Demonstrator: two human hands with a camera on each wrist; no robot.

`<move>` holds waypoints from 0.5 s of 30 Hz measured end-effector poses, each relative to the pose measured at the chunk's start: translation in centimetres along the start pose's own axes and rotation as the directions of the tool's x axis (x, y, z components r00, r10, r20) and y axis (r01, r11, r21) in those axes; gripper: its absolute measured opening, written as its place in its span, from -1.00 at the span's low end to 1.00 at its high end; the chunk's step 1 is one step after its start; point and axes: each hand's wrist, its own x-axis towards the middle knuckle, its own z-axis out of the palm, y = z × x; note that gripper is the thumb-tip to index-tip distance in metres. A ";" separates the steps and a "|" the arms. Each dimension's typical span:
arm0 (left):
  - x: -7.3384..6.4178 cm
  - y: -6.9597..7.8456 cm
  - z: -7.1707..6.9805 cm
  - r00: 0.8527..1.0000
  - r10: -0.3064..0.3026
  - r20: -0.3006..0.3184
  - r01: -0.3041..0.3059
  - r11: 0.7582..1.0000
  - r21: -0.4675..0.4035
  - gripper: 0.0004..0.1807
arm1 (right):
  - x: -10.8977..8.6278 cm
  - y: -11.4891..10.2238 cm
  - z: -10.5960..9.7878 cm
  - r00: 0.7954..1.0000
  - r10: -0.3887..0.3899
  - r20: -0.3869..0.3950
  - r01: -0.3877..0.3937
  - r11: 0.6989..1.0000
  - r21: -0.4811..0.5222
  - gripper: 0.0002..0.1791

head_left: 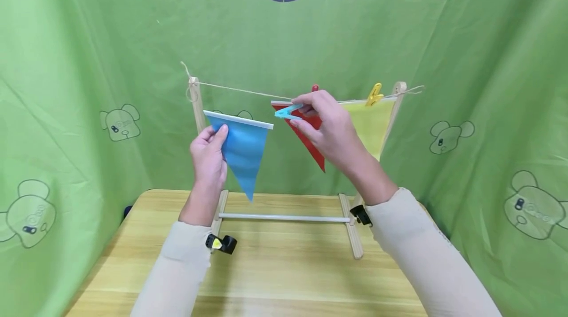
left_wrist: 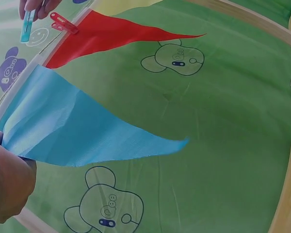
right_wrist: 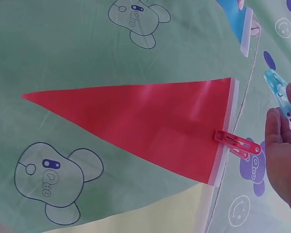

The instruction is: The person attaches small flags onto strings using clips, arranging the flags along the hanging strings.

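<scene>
My left hand (head_left: 209, 157) pinches a blue triangular pennant (head_left: 243, 152) near the left end of its white top strip. The pennant hangs point down, below the twine line (head_left: 241, 90). Between thumb and fingers of my right hand (head_left: 330, 124) is a light blue clothespin (head_left: 287, 111), held just right of the pennant's upper corner and apart from it. A red pennant (right_wrist: 150, 124) hangs behind the right hand, clipped by a red clothespin (right_wrist: 238, 144). Further right, a yellow clothespin (head_left: 374, 94) holds a yellow pennant (head_left: 368, 120) on the twine.
The twine is tied between two wooden posts, the left post (head_left: 198, 105) and the right post (head_left: 396, 110). A white crossbar (head_left: 284, 218) joins their feet on the wooden table (head_left: 284, 277). Green printed cloth (head_left: 248, 36) surrounds the table at the back and sides.
</scene>
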 end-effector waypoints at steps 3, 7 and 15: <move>0.2 0.0 0.3 1.000 0.016 0.003 -0.016 1.000 -0.001 -0.94 | 0.7 -0.1 -0.1 1.000 0.007 0.005 -0.007 1.000 -0.009 -0.63; 0.5 0.2 0.6 1.000 0.028 -0.002 -0.028 1.000 0.002 -0.93 | 1.7 0.0 -0.2 1.000 -0.004 0.011 0.005 1.000 -0.022 -0.64; 1.2 0.3 1.4 1.000 0.009 -0.013 -0.009 1.000 -0.005 -0.93 | 3.9 0.0 -0.7 0.999 -0.018 0.038 0.022 0.994 -0.105 -0.67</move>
